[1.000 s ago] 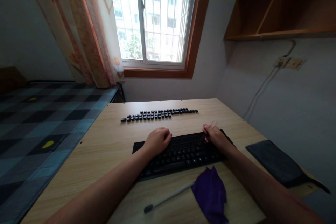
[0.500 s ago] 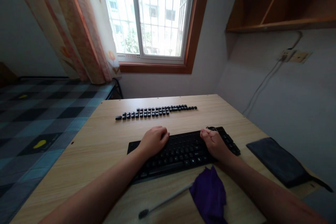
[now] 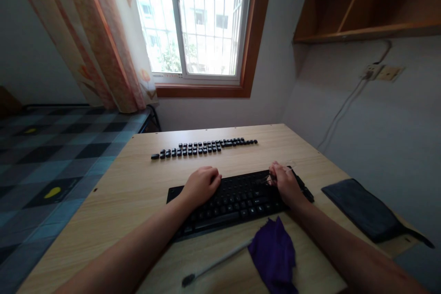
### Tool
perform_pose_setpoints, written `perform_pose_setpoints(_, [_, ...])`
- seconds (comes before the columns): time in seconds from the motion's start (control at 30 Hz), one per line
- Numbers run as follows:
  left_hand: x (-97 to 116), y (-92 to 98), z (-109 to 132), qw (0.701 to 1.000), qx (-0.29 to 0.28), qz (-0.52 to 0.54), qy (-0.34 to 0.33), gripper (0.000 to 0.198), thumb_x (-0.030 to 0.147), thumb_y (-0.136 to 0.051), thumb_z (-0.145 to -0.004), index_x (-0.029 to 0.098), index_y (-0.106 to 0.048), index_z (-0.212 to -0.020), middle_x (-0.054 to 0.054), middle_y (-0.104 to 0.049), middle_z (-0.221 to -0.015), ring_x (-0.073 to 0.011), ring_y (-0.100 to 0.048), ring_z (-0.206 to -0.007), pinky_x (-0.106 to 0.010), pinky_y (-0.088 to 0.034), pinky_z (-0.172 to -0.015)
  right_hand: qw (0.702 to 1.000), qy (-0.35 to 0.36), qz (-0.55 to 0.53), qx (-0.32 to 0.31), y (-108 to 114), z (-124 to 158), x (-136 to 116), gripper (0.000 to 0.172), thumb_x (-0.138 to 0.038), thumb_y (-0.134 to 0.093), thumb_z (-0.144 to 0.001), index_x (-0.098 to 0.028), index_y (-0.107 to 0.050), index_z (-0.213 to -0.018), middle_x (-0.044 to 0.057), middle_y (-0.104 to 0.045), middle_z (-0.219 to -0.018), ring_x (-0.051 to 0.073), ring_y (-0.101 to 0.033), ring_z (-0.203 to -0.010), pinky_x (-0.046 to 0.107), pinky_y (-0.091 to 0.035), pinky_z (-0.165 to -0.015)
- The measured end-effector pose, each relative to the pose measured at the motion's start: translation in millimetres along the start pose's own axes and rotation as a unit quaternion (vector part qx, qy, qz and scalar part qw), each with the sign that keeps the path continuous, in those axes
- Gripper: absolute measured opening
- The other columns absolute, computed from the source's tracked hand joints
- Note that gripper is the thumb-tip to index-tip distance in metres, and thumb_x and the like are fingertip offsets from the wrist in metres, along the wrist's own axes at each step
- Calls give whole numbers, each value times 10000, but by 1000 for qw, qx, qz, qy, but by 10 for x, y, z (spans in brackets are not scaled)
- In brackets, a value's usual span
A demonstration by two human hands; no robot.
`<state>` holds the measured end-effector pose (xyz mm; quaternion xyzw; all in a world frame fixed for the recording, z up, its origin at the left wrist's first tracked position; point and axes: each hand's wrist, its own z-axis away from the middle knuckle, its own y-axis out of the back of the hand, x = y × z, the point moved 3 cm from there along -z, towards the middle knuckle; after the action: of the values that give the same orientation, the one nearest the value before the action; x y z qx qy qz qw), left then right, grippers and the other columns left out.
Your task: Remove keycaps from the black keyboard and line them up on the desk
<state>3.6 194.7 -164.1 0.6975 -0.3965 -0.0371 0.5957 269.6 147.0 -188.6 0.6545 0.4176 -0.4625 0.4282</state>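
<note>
A black keyboard (image 3: 234, 197) lies slightly slanted on the wooden table. My left hand (image 3: 203, 184) rests over its upper left part, fingers curled down onto it and partly hidden by the back of the hand. Above the right part of the keyboard, my right hand (image 3: 284, 183) is closed on a small wire keycap puller (image 3: 265, 179). Its thin wires point left over the keys, and a clear end shows behind the fingers. Beyond the keyboard, loose black keycaps (image 3: 203, 148) stand in rows.
Nearer me lie a purple cloth (image 3: 274, 255) and a thin brush (image 3: 217, 264), its handle reaching the cloth. A dark pouch (image 3: 365, 211) lies at the table's right edge. A bed (image 3: 51, 156) stands to the left, and a wooden shelf (image 3: 365, 32) hangs at upper right.
My right hand has risen a little and shifted right, turning so that the puller's wires now point left over the keys. My left hand stays on the keyboard.
</note>
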Motion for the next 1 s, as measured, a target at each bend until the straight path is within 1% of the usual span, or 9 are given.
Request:
perform_pose_setpoints(0.07, [2, 2, 4, 1000, 1, -3, 2, 293, 318, -461, -909, 201, -522, -647, -31, -563, -709, -183, -519, -699, -323, -389, -660, 999, -22, -41, 23, 20, -17, 14, 435, -584, -431, -900, -235, -387, -644, -25, -415, -565, 154, -458, -482, 281, -394, -481])
perform_pose_setpoints(0.13, [1, 3, 8, 1000, 2, -9, 4, 295, 321, -455, -912, 200, -531, -654, -34, -569, -714, -186, -522, -704, -325, -390, -662, 999, -22, -42, 19, 23, -14, -19, 419, -567, -447, -896, -233, -399, -648, -26, -424, -567, 156, -477, -492, 277, -396, -484])
perform_pose_setpoints(0.3, [14, 16, 23, 1000, 13, -13, 2, 364, 397, -405, -954, 195, -561, -694, -44, -589, -743, -193, -536, -729, -328, -402, -682, 998, 12, 16, -55, -74, -1, -247, 393, -510, -428, -914, -214, -441, -655, -35, -449, -532, 134, -466, -478, 250, -371, -489])
perform_pose_setpoints(0.47, [72, 67, 55, 1000, 26, -1, -15, 364, 444, -399, -963, 194, -578, -767, -52, -609, -796, -201, -543, -756, -331, -411, -692, 976, 50, 98, -189, -379, -99, -621, 378, -430, -409, -924, -201, -446, -626, -42, -439, -476, 112, -401, -437, 232, -298, -450])
perform_pose_setpoints(0.6, [122, 120, 99, 999, 35, 8, -23, 343, 457, -407, -959, 195, -560, -801, -50, -617, -811, -203, -545, -747, -325, -400, -667, 953, 150, 159, -212, -663, -197, -1078, 355, -333, -436, -894, -200, -373, -570, -51, -372, -492, 96, -357, -468, 229, -263, -474])
perform_pose_setpoints(0.7, [134, 141, 131, 998, 44, 16, -30, 322, 463, -410, -955, 198, -545, -832, -50, -623, -833, -205, -552, -757, -315, -393, -655, 923, 179, 226, -255, -889, -235, -1324, 332, -265, -453, -863, -190, -395, -545, -51, -384, -481, 91, -351, -465, 235, -248, -480])
perform_pose_setpoints(0.8, [123, 132, 147, 998, 50, 26, -37, 273, 411, -393, -963, 203, -532, -854, -53, -629, -859, -208, -563, -779, -317, -402, -677, 902, 190, 264, -284, -1067, -253, -1395, 323, -221, -458, -842, -182, -418, -524, -45, -412, -469, 92, -362, -464, 242, -235, -482])
perform_pose_setpoints(0.9, [106, 102, 142, 998, 43, 37, -42, 217, 348, -389, -959, 205, -529, -877, -61, -633, -896, -211, -573, -808, -325, -418, -715, 905, 196, 261, -271, -1154, -265, -1340, 322, -206, -456, -842, -179, -420, -523, -43, -417, -468, 95, -376, -471, 244, -228, -487])
perform_pose_setpoints(1.0, [91, 81, 126, 998, 37, 43, -34, 216, 346, -398, -957, 206, -520, -847, -55, -626, -874, -208, -571, -790, -323, -418, -706, 908, 200, 258, -261, -1155, -271, -1278, 333, -222, -462, -866, -180, -434, -537, -37, -442, -482, 102, -402, -492, 245, -231, -497])
